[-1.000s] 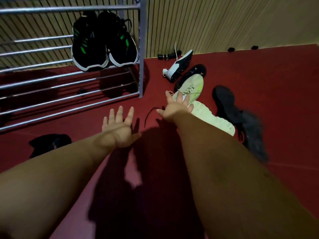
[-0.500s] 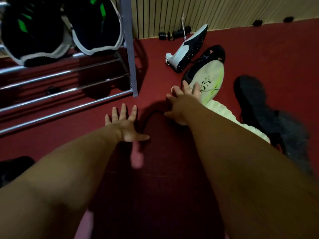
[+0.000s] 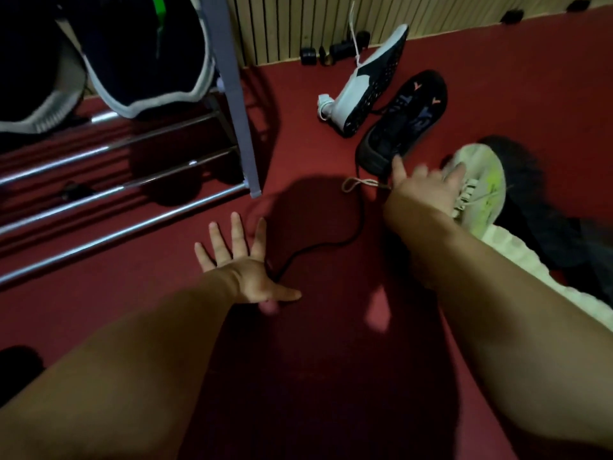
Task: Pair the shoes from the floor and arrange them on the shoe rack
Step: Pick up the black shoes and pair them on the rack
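At the right of the frame, a pale cream and lime-green lace-up sneaker (image 3: 481,190) is reached for by the right hand (image 3: 428,190), fingers spread, nothing gripped yet. The left hand (image 3: 242,263) is held open and empty over the dark red floor (image 3: 331,327). A firm grasp seems needed next, then its mate found.

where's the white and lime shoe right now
In the head view, the white and lime shoe lies at right on the floor, under the right hand, beside the upturned black shoe.

white-lime shoe (image 3: 481,190): floor, right | black pair (image 3: 146,61): on shoe rack (image 3: 232,78)
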